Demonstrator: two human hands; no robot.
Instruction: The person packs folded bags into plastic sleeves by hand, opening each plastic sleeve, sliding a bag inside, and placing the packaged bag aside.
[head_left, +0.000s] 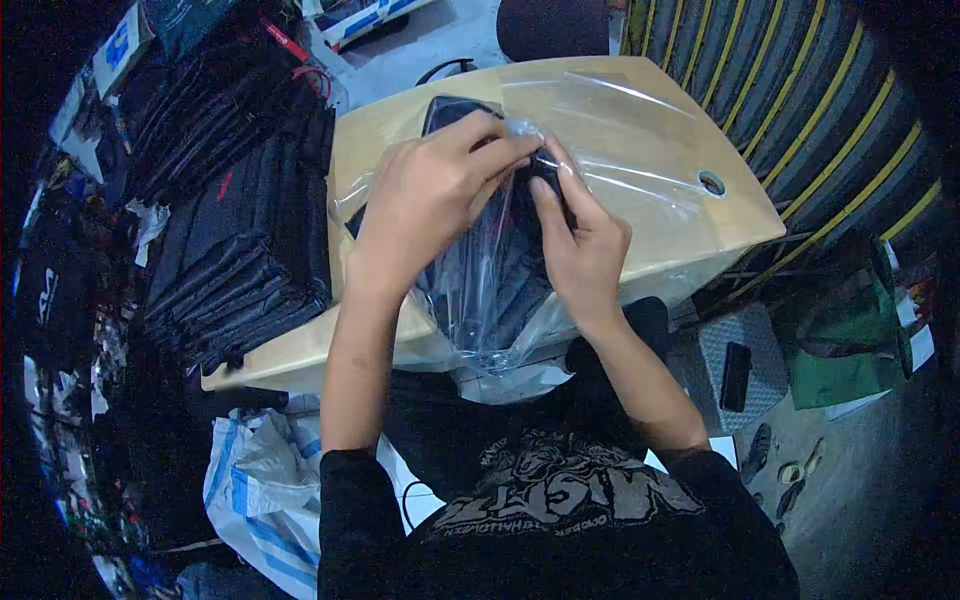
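Observation:
A dark folded item [485, 270] lies under clear plastic [610, 185] on a pale wooden board [660, 95] in front of me. My left hand [435, 185] is over its upper part, fingers pinched on the plastic. Close beside it on the right, my right hand [585, 235] has its thumb and fingers closed at the same gathered spot of plastic. Both sets of fingertips nearly meet near the board's middle. The plastic spreads rightward across the board and hangs over its near edge.
Stacks of dark folded cloth [240, 230] stand left of the board. A white and blue sack [265, 500] lies below. At the right are yellow-striped dark material [800, 110], a green bag [840, 340] and a grey padded surface [765, 350] with a black object [736, 377].

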